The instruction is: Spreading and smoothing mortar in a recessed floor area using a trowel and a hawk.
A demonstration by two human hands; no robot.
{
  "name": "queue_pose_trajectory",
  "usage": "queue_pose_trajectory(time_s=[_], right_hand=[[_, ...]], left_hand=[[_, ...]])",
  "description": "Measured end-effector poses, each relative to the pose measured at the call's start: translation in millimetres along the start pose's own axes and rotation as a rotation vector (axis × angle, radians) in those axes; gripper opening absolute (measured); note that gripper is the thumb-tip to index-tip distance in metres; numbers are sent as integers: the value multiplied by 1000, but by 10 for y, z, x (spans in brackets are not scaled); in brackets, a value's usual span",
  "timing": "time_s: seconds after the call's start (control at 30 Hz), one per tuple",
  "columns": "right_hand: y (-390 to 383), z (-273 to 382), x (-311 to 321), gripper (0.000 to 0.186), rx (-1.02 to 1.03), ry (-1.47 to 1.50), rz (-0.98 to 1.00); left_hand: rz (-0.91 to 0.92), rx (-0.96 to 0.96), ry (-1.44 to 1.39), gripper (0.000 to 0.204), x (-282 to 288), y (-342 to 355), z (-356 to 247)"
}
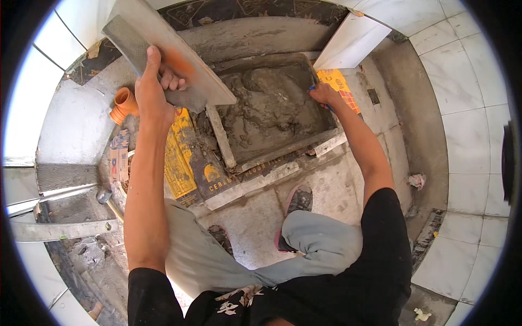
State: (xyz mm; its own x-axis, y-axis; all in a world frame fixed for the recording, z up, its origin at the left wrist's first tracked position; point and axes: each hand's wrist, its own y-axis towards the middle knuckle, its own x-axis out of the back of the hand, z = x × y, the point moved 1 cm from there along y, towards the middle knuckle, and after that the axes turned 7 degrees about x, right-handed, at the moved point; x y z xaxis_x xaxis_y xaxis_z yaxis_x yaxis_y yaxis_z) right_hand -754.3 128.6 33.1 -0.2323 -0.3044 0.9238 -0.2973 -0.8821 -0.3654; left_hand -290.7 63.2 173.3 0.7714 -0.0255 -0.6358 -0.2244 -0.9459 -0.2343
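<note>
My left hand (160, 87) grips a rectangular tile (200, 86) up at the upper left; its pale back, with a grey mesh-textured end and an orange smear, shows. My right hand (324, 95) is closed on a blue handle (312, 88) at the right side of a rough-walled mixing trough (227, 142). The trough holds wet grey mortar (269, 103), lumpy on top. Whatever is at the end of the blue handle is hidden from view. A white tile (353, 38) leans beyond the trough’s back right corner.
Orange pipe fittings (125, 103) and yellow-and-grey packaging (182, 155) lie beside the trough. A hammer (104, 196) and a spirit level (65, 231) are at the left. Tiled walls (462, 141) and raised rough ledges surround me. My shoes (298, 200) are on the dusty floor below.
</note>
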Motion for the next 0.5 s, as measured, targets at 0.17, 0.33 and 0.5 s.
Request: queue_pose_trajectory(time_s=[0.17, 0.33, 0.5], right_hand=[[2, 170, -186, 45, 111, 56, -17], [-163, 367, -337, 43, 400, -113, -205], [-706, 735, -37, 40, 503, -315, 19]], left_hand=[[25, 21, 28, 38, 64, 6, 3], [25, 27, -4, 38, 71, 61, 46], [-10, -2, -14, 42, 63, 96, 98]])
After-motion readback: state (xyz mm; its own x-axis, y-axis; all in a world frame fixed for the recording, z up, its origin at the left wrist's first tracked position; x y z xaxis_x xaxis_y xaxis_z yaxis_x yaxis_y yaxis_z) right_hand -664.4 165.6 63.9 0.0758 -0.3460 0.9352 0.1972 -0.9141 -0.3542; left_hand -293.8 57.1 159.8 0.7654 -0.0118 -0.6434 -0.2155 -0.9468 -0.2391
